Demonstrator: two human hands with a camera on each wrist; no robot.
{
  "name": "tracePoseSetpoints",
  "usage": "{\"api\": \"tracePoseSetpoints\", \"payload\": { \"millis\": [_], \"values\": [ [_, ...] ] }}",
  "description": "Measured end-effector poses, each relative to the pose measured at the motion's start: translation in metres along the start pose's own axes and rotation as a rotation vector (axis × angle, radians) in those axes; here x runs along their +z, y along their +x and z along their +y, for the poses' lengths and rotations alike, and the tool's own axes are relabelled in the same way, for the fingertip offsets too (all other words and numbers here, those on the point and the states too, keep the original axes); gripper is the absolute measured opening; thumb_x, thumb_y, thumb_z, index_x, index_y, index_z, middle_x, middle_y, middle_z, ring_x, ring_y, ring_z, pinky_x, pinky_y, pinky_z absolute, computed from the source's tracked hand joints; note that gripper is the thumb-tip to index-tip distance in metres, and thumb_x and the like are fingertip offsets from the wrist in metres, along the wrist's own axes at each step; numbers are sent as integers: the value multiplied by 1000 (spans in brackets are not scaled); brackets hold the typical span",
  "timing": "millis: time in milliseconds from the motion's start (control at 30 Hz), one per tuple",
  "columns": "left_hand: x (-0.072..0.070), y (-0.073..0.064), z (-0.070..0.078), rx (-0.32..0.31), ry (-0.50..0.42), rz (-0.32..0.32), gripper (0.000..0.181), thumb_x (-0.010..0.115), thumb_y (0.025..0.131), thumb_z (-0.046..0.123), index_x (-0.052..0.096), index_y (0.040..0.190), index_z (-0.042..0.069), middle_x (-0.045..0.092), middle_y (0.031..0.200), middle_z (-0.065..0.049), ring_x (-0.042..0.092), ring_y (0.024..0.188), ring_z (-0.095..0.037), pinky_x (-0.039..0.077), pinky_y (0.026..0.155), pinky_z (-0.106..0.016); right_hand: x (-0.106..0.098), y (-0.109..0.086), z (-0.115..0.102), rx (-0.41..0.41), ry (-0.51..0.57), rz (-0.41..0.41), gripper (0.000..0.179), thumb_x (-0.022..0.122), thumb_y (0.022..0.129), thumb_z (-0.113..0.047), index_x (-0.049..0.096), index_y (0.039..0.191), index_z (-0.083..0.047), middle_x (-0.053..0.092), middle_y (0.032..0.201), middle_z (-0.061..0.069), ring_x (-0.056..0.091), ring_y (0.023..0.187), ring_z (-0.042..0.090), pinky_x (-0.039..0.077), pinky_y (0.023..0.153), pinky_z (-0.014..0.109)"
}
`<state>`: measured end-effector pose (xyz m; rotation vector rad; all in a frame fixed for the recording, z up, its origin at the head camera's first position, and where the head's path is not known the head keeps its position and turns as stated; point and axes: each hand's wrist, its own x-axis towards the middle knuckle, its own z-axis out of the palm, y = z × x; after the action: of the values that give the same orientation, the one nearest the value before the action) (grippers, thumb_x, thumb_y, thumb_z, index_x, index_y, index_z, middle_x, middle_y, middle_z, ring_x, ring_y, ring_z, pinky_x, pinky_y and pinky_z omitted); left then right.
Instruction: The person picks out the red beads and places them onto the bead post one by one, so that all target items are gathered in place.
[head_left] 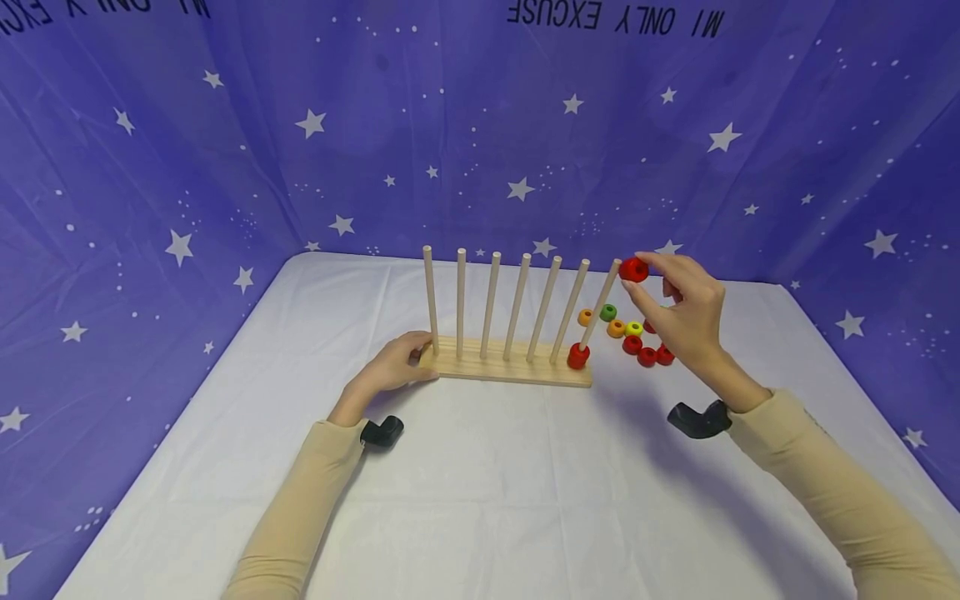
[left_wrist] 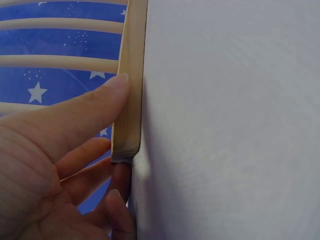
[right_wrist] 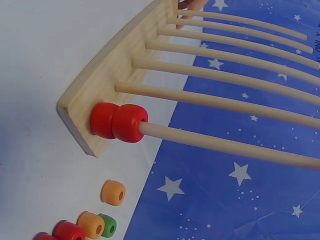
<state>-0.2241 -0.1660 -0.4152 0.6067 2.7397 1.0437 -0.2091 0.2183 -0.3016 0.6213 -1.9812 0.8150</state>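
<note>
A wooden peg rack (head_left: 495, 369) with several upright pegs stands on the white-covered table. My left hand (head_left: 392, 362) grips its left end; in the left wrist view the thumb (left_wrist: 107, 95) lies along the front edge, with fingers at the end. Two red beads (right_wrist: 117, 121) sit at the bottom of the rightmost peg (right_wrist: 210, 142). My right hand (head_left: 686, 312) pinches another red bead (head_left: 634, 269) between thumb and fingers, just right of that peg's tip. Whether bead and tip touch, I cannot tell. The right wrist view does not show the right hand.
Loose beads lie right of the rack, partly behind the right hand: several red (head_left: 647, 357), a green (head_left: 608, 312), a yellow (head_left: 633, 329) and two orange (head_left: 616, 328). A purple star-patterned cloth (head_left: 450, 125) walls the table's back and sides.
</note>
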Motion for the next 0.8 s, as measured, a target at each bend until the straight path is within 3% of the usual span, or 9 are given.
{"api": "tracePoseSetpoints", "payload": {
  "millis": [433,800],
  "values": [
    [1,0,-2,0,-1,1,68,70,82,16,38,137,-9,43,141,-27,51,119,-40,43,103,-49,5,8,-6,16,11,-32,39,77,71,1,69,109,-1,63,81,20,34,65,-2,29,57,8],
    [1,1,-4,11,-5,5,68,70,81,16,40,137,-8,44,140,-26,51,119,-40,43,103,-49,12,11,-8,66,70,-14,37,75,75,-1,68,112,-4,61,80,16,34,60,1,31,55,11]
  ]
}}
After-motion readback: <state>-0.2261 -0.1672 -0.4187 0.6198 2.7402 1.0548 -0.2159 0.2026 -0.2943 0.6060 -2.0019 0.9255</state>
